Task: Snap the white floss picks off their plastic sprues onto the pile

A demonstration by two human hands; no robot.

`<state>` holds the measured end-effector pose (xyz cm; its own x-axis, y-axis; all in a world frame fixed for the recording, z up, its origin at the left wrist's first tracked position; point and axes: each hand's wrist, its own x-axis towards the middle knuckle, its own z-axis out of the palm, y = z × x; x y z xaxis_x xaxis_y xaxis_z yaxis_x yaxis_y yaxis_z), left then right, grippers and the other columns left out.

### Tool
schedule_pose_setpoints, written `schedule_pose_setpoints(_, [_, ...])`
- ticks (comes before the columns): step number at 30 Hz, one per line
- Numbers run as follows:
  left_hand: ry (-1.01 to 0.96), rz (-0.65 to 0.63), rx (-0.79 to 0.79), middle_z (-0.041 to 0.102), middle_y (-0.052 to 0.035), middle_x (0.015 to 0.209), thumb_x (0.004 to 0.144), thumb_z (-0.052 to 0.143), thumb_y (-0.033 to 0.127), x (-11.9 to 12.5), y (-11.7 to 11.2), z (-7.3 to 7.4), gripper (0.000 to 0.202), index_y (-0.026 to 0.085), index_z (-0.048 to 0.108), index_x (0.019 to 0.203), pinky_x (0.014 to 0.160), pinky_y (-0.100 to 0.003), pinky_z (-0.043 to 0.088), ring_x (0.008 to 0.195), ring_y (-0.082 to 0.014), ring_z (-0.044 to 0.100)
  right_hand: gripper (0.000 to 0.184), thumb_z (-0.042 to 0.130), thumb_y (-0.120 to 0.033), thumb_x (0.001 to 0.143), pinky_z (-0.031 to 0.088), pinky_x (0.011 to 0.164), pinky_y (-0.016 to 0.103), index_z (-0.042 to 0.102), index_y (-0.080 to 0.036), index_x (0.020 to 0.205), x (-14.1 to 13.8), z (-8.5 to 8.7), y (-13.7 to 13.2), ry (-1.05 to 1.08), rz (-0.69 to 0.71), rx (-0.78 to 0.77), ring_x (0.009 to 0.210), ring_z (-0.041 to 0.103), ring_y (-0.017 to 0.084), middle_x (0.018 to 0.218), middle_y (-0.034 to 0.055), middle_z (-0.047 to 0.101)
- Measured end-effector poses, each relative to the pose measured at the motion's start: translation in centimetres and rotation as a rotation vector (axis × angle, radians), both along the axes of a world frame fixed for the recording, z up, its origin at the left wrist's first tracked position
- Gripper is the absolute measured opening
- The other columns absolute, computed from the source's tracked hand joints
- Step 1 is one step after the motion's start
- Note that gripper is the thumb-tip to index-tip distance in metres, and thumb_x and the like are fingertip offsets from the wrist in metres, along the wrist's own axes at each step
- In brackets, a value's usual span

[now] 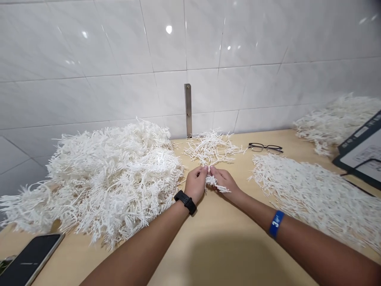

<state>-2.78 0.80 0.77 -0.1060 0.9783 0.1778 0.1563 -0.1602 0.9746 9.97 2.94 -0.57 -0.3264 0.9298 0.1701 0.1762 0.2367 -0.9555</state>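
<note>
Both hands meet over the table's middle, pinching a white branched plastic-looking strand piece [214, 182] between thumbs and fingers. My left hand [195, 183] is closed on it, with a black watch on the wrist. Closed on the same piece from the right is my right hand [225, 183], below a blue wristband. The frilly ends of the piece hang under the fingers. Just beyond the fingertips lies a small loose heap of white strands [212, 146]. A big fluffy pile of white branched pieces [119, 178] rises beside my left hand.
A flat spread of white strands [315, 194] covers the right side. Black-framed glasses [266, 148] lie behind it. Another white pile [342, 119] and a dark-bordered board [363, 147] are far right. A phone [31, 258] lies front left. A metal bracket [188, 111] is on the tiled wall.
</note>
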Motion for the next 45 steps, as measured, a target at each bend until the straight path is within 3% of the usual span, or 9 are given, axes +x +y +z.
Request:
schedule_pose_setpoints(6, [-0.152,-0.046,-0.042,0.047,0.0017,0.056,0.083,0.05,0.052,0.2,0.1,-0.4,0.041,0.016,0.049,0.064,0.053,-0.024,0.036,0.053,-0.0111,0.045,0.05,0.045,-0.06,0.088,0.032,0.05,0.026,0.054,-0.016,0.066,1.1,0.0,0.0,0.145,0.299,-0.102,0.051,0.044,0.012,0.057,0.0016,0.053])
schedule_pose_setpoints(11, [-0.366,0.012,-0.072,0.047,0.0016,0.053,0.083,0.049,0.055,0.2,0.8,-1.0,0.042,0.016,0.049,0.067,0.047,-0.023,0.034,0.046,-0.0091,0.043,0.056,0.046,-0.07,0.081,0.037,0.054,0.027,0.058,-0.016,0.077,1.8,0.0,0.7,0.269,0.391,-0.139,0.053,0.047,0.013,0.064,0.0049,0.06])
schedule_pose_setpoints(14, [-0.428,0.079,-0.092,0.046,0.0025,0.051,0.084,0.049,0.053,0.1,0.9,-0.9,0.039,0.016,0.051,0.071,0.044,-0.022,0.031,0.043,-0.0084,0.04,0.046,0.057,-0.063,0.08,0.037,0.053,0.026,0.055,-0.017,0.08,1.7,0.0,0.9,0.334,0.329,-0.185,0.052,0.048,0.011,0.064,0.002,0.059])
schedule_pose_setpoints(17, [-0.385,0.053,-0.079,0.048,0.0018,0.054,0.086,0.048,0.049,0.1,0.6,-0.4,0.037,0.015,0.052,0.071,0.046,-0.022,0.033,0.045,-0.0081,0.042,0.033,0.064,-0.048,0.081,0.037,0.053,0.024,0.052,-0.018,0.076,1.6,0.1,0.8,0.296,0.271,-0.189,0.053,0.048,0.01,0.063,-0.0008,0.057])
schedule_pose_setpoints(24, [-0.266,-0.076,-0.022,0.052,0.0005,0.059,0.084,0.051,0.044,0.3,0.1,-0.4,0.032,0.015,0.052,0.071,0.051,-0.022,0.039,0.052,-0.0097,0.047,0.036,0.058,-0.051,0.082,0.037,0.054,0.026,0.052,-0.017,0.069,1.5,0.5,0.6,0.201,0.279,-0.145,0.052,0.046,0.011,0.057,-0.0013,0.052])
schedule_pose_setpoints(27, [-0.224,-0.065,-0.03,0.054,-0.0002,0.062,0.085,0.05,0.04,0.3,0.2,-0.7,0.028,0.015,0.054,0.074,0.054,-0.022,0.04,0.055,-0.0106,0.049,0.038,0.057,-0.049,0.082,0.036,0.054,0.027,0.052,-0.017,0.063,1.5,0.5,0.6,0.159,0.248,-0.132,0.052,0.045,0.012,0.053,-0.0007,0.051])
schedule_pose_setpoints(34, [-0.186,0.078,-0.03,0.06,-0.0022,0.077,0.087,0.047,0.032,0.4,0.2,0.0,0.021,0.015,0.06,0.086,0.053,-0.02,0.041,0.057,-0.0087,0.048,0.043,0.057,-0.053,0.083,0.034,0.05,0.027,0.046,-0.02,0.057,1.6,0.0,1.1,0.252,-0.136,-0.094,0.048,0.041,0.012,0.05,-0.0012,0.047])
schedule_pose_setpoints(39, [-0.301,0.075,-0.074,0.06,-0.0068,0.1,0.087,0.045,0.024,0.8,-0.1,0.3,0.02,0.016,0.057,0.1,0.048,-0.021,0.044,0.052,-0.0056,0.052,0.043,0.056,-0.054,0.084,0.031,0.047,0.027,0.046,-0.02,0.06,1.8,-0.1,1.4,0.334,-0.248,-0.062,0.049,0.038,0.011,0.053,-0.0018,0.043])
schedule_pose_setpoints(45, [-0.241,-0.008,-0.067,0.058,-0.0007,0.066,0.081,0.051,0.016,0.8,-0.3,-0.1,0.026,0.015,0.055,0.107,0.06,-0.022,0.048,0.061,-0.0108,0.058,0.039,0.06,-0.053,0.082,0.031,0.045,0.025,0.047,-0.02,0.065,1.8,-0.1,1.7,0.453,-0.282,-0.103,0.048,0.038,0.01,0.058,-0.0027,0.043])
